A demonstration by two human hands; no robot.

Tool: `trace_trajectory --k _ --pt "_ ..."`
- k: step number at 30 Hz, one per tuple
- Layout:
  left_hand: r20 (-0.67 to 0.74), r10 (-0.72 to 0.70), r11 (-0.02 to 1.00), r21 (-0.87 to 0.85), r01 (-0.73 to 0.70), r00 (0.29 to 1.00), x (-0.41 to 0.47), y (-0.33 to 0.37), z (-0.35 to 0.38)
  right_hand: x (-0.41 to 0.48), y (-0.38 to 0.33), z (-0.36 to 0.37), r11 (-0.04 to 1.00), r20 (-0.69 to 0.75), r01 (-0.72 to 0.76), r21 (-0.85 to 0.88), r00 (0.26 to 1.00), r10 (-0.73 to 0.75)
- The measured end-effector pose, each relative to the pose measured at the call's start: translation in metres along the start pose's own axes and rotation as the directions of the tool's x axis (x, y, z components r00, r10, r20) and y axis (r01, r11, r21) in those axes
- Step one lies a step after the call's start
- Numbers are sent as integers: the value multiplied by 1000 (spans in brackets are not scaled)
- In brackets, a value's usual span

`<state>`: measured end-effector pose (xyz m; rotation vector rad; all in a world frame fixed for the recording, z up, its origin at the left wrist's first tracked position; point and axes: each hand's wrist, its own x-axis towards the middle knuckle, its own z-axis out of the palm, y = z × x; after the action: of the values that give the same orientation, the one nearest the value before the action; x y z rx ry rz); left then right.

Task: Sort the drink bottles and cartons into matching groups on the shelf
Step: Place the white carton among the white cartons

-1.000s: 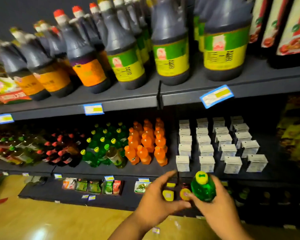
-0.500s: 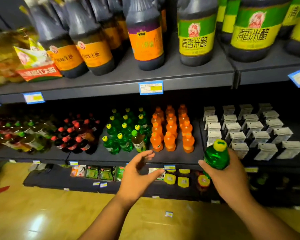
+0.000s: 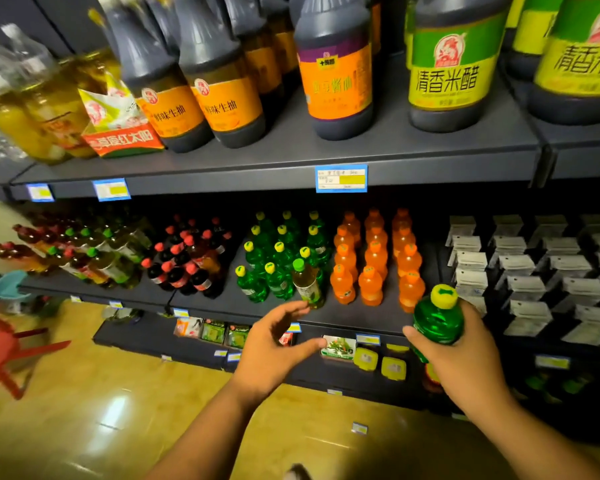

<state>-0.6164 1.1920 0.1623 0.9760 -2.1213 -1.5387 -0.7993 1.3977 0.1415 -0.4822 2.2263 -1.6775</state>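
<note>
So, right hand (image 3: 465,362) wrapped round green bottle (image 3: 437,320) with yellow cap, held off front edge of middle shelf (image 3: 347,315), just before orange bottles (image 3: 374,258). Left hand (image 3: 274,348) empty, fingers spread loose, right by odd green-capped tea bottle (image 3: 305,282) at front edge among green bottles (image 3: 274,261); touching or not, can't tell. White cartons (image 3: 534,265) fill right end of shelf.

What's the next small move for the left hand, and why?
Probably close the left hand on the amber green-capped bottle: it stands misplaced among the green yellow-capped bottles, and the right hand holds a matching green bottle.
</note>
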Motion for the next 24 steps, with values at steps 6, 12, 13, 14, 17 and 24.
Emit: trace_trajectory --k 6,12,13,14,17,24 --pt "49 33 999 12 -34 998 16 -17 -30 -1 -3 49 1000 -10 -24 1 1000 24" --pt "89 31 999 5 -31 996 46 -63 -88 -16 -4 127 995 -34 -95 -21 995 94" --pt "106 36 999 11 -37 994 49 -72 -99 -22 -8 141 994 -47 -109 -16 993 108" --pt "131 40 999 18 -43 991 54 -83 -114 -28 -12 160 992 -71 -125 -8 990 124" --pt "182 45 998 23 -50 982 68 -107 -155 -41 -24 206 985 -157 -173 21 972 174" --pt "281 66 995 51 -83 957 87 -133 -204 -57 -45 266 979 -194 -184 92 961 199"
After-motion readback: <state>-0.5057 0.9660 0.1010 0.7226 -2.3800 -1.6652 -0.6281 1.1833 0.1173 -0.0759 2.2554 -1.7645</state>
